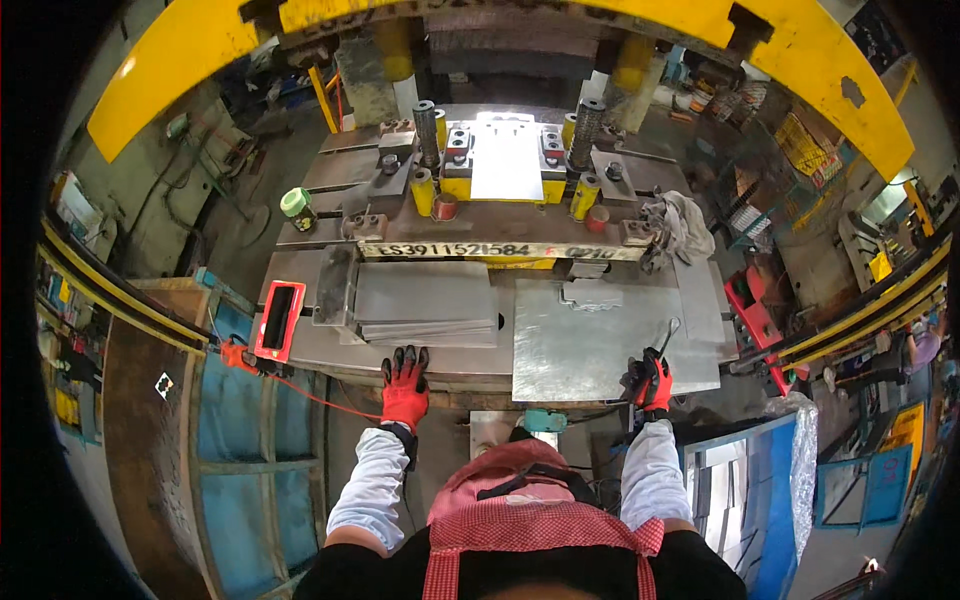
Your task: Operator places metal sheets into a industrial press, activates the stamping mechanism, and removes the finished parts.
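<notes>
My left hand (404, 390), in a red glove with black fingertips, lies with its fingers spread at the front edge of the press bed. Just beyond it is a stack of thin grey metal sheets (425, 300). In a matching glove, my right hand (648, 383) is closed around a slim metal tool with a rounded head (671, 330). That hand is over the near right part of a large shiny metal plate (590, 350). Farther off, a bright flat sheet (507, 165) lies on the die (455, 187) between the guide posts.
A red tray (280, 320) sits at the bed's left, behind it a green-capped jar (297, 208). Grey rags (682, 228) lie at the right. Dark guide posts (426, 132) flank the die. A yellow press frame (190, 60) arches overhead. Blue racks (235, 430) stand left.
</notes>
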`<state>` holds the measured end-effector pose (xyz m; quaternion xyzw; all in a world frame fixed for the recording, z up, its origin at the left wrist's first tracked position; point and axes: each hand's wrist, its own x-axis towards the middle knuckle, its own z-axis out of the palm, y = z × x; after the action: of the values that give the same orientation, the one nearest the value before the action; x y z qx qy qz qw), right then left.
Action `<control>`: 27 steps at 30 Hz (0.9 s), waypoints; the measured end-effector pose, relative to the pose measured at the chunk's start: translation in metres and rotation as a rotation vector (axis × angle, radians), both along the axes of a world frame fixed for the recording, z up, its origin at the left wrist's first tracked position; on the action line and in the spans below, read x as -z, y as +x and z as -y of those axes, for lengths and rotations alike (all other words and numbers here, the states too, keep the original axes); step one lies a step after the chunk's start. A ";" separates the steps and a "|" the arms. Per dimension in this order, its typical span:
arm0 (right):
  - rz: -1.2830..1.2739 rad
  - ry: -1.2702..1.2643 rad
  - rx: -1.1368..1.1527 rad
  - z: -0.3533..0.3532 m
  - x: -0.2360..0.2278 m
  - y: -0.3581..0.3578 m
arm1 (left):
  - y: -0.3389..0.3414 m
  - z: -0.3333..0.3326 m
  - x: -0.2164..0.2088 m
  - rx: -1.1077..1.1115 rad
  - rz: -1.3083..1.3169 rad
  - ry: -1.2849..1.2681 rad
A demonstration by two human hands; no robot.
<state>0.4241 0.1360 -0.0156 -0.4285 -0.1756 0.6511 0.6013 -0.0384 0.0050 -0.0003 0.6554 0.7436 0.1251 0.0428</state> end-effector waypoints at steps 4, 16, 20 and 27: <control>0.092 -0.041 0.056 0.002 -0.008 -0.009 | -0.004 0.005 0.009 -0.047 0.020 -0.012; 0.104 -0.035 0.053 0.001 -0.008 -0.008 | -0.009 0.002 0.018 0.009 -0.030 0.008; 0.091 -0.001 0.029 0.001 -0.005 -0.007 | -0.007 0.001 0.013 0.033 -0.094 0.061; 0.202 -0.031 0.086 0.005 -0.014 -0.014 | -0.007 0.004 0.010 0.023 -0.072 0.067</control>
<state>0.4102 0.1312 -0.0021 -0.5084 -0.2067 0.5807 0.6013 -0.0454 0.0005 -0.0100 0.6689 0.7326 0.1259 -0.0045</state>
